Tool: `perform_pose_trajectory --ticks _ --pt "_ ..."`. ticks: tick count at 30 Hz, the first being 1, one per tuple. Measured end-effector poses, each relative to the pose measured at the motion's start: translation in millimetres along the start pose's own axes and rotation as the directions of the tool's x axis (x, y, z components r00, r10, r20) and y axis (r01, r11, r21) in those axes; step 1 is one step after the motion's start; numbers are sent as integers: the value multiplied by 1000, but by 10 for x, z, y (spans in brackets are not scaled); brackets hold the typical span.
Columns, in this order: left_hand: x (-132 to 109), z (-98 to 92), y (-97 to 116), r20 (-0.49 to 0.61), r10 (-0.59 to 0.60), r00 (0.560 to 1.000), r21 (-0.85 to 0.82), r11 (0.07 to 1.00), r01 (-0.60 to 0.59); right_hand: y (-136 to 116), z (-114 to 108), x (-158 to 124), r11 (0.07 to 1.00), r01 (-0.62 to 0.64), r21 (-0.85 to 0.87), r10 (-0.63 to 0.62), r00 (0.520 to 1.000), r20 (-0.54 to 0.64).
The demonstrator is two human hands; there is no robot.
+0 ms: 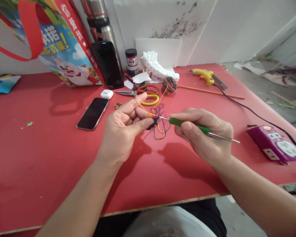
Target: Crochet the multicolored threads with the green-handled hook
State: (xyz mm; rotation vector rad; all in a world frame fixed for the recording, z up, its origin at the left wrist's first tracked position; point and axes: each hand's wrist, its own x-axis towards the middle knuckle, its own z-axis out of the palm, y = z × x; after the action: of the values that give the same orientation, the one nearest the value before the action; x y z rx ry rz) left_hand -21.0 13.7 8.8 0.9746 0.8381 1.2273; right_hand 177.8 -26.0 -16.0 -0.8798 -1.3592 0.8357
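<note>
Between thumb and fingers my left hand [125, 121] pinches a small multicoloured crochet piece [153, 122], with an orange strand running up over the raised index finger. My right hand [204, 131] grips the green handle of a crochet hook [203, 129]. The hook's thin metal tip reaches the edge of the crochet piece; its other metal end sticks out to the right. Loose loops of orange and dark blue yarn [160, 135] hang or lie by the piece. Behind the hands sits a multicoloured yarn ball [170, 85].
Scissors [148, 98] with orange and yellow handles lie just beyond my left hand. A phone [93, 113] and a white earphone case [107, 94] are at left. Another phone [108, 64] leans on bottles. A yellow glue gun [203, 76] and a purple box [276, 143] are at right.
</note>
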Motion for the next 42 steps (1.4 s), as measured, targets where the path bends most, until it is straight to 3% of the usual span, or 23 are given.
perform_pose_trajectory --ticks 13,26,33,37,42 --pt "11 -21 -4 87 15 996 138 990 -27 -60 -203 121 999 -52 7 51 996 71" --pt "-3 -43 -10 179 9 984 202 978 -46 -76 -227 220 951 -231 207 214 972 102" --pt "-57 79 -67 111 18 994 72 997 -26 -36 -45 162 832 -393 390 338 919 204" --pt "-120 195 -137 31 51 998 -63 997 -49 -30 115 76 796 -338 502 308 940 145" --pt "-145 193 -161 -35 111 993 -15 994 -111 10 217 58 762 -361 537 343 929 138"
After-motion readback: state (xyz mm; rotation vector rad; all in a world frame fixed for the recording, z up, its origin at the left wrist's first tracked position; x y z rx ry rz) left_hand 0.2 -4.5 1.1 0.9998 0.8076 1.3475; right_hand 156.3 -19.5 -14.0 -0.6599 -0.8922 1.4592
